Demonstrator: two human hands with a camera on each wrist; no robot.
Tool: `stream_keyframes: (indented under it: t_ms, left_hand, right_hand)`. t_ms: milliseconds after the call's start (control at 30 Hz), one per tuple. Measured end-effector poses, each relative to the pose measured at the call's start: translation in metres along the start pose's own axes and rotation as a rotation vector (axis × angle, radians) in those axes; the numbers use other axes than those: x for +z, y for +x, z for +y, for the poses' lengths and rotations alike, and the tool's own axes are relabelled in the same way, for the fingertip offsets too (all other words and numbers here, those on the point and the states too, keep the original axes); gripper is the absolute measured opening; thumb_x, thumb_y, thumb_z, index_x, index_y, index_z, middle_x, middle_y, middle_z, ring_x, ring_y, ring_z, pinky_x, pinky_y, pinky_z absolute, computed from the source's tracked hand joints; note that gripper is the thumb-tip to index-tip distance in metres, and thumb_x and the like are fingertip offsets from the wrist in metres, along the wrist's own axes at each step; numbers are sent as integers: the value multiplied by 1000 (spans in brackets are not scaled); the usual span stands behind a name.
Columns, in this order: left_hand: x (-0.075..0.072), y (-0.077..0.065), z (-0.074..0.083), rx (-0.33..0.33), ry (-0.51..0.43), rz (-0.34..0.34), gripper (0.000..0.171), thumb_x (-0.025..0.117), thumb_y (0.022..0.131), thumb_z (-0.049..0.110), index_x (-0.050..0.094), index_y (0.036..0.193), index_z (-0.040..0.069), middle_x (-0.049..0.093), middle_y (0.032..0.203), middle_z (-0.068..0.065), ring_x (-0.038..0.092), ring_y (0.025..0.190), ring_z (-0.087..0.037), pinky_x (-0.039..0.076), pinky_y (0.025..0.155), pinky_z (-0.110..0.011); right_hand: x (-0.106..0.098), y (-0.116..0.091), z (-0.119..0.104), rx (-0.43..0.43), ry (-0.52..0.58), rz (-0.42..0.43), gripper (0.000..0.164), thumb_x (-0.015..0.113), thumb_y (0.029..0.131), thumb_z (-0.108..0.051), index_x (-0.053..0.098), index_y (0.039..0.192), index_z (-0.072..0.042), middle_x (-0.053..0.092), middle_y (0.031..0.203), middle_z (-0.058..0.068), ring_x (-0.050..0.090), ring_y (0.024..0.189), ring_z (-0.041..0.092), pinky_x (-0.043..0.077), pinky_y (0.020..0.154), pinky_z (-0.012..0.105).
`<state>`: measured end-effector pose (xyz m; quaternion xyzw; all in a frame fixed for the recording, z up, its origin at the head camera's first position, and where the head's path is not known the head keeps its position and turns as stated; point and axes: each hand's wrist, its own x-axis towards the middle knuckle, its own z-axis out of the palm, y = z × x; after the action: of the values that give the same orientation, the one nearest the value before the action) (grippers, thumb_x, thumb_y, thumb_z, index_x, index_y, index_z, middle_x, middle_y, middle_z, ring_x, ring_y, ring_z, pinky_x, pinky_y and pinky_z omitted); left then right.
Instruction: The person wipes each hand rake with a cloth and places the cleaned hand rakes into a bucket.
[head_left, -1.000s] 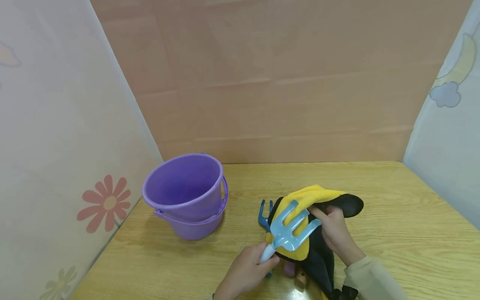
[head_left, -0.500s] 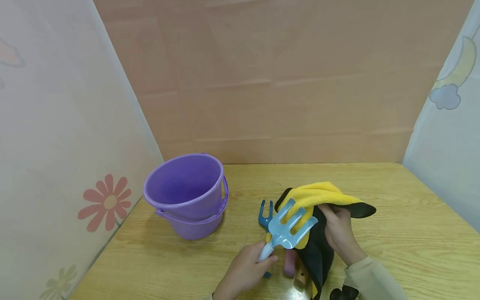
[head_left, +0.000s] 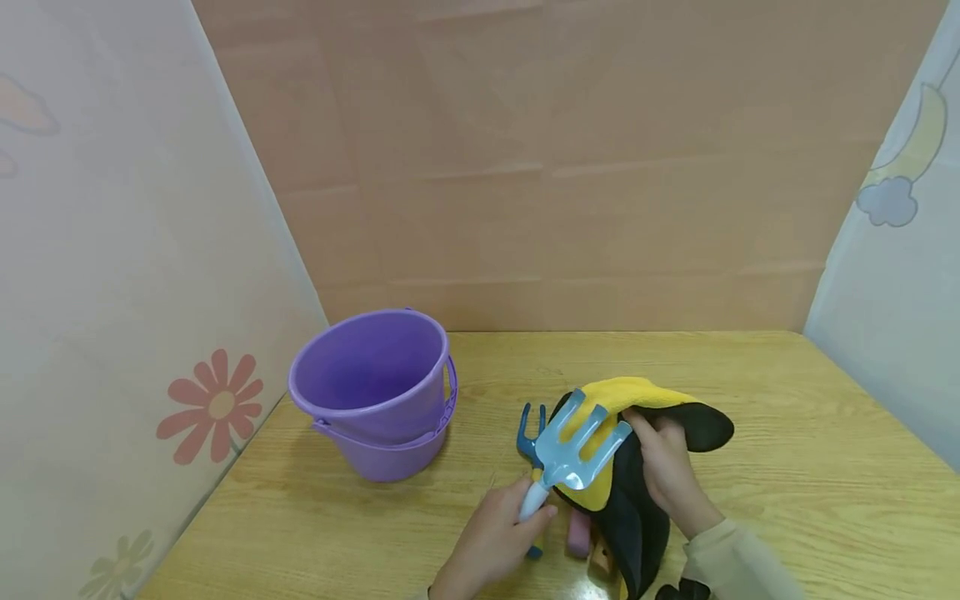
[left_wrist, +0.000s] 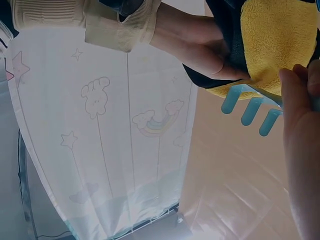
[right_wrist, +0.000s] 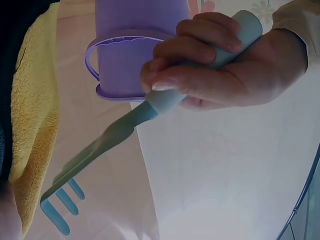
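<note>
My left hand [head_left: 495,529] grips the pale handle of a light blue garden hand fork [head_left: 562,458], its tines pointing up and away. In the right wrist view the fingers of the left hand [right_wrist: 210,62] wrap round that handle. A yellow and black cloth [head_left: 630,392] is pinched in my right hand [head_left: 667,471], with one end drooping to the right and a black part hanging down. The fork's tines overlap the yellow side in the head view. Close to the tines, in the left wrist view, is the right hand [left_wrist: 200,55], its fingers partly hidden by the cloth.
Two purple buckets [head_left: 382,433], one nested in the other, stand at the left of the wooden table [head_left: 787,467]. Under the hands lie a dark blue small rake [head_left: 528,442], a pink piece [head_left: 579,533] and a brown one [head_left: 600,560], partly covered by the cloth.
The cloth swung right and lifted a little, then came back left and lower with the right hand. The left hand and fork have barely moved.
</note>
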<state>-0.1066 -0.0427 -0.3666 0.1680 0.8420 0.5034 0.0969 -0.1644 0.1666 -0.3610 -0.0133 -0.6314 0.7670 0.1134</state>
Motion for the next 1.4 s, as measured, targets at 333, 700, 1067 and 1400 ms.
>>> stream_keyframes:
  t_ms: [333, 700, 1067, 1400]
  left_hand:
    - [0, 3, 4, 33, -25, 18, 17, 58, 90, 24, 51, 83, 11, 44, 66, 5, 40, 53, -6, 34, 46, -20]
    - [1, 3, 6, 58, -60, 36, 17, 57, 91, 24, 54, 87, 7, 43, 66, 6, 40, 54, -5, 34, 47, -19]
    - [1, 1, 5, 67, -44, 35, 16, 57, 91, 23, 54, 86, 8, 43, 65, 7, 40, 54, -4, 36, 48, -20]
    - [2, 1, 5, 54, -61, 29, 16, 57, 91, 23, 54, 86, 8, 43, 64, 7, 40, 53, -4, 35, 47, -20]
  right_hand:
    - [-2, -3, 2, 84, -210, -225, 17, 41, 91, -4, 56, 94, 3, 52, 92, -4, 46, 90, 4, 40, 80, 18]
    - [-8, -8, 9, -21, -226, -550, 22, 46, 91, -6, 66, 100, -3, 64, 95, -8, 55, 93, 5, 42, 83, 20]
    - [-7, -11, 9, -9, -197, -587, 20, 47, 92, -8, 64, 102, -6, 64, 95, -12, 55, 95, 3, 41, 84, 18]
    - [-8, -12, 12, 14, -194, -567, 25, 48, 92, -9, 61, 108, 4, 63, 98, -12, 54, 97, 2, 40, 85, 17]
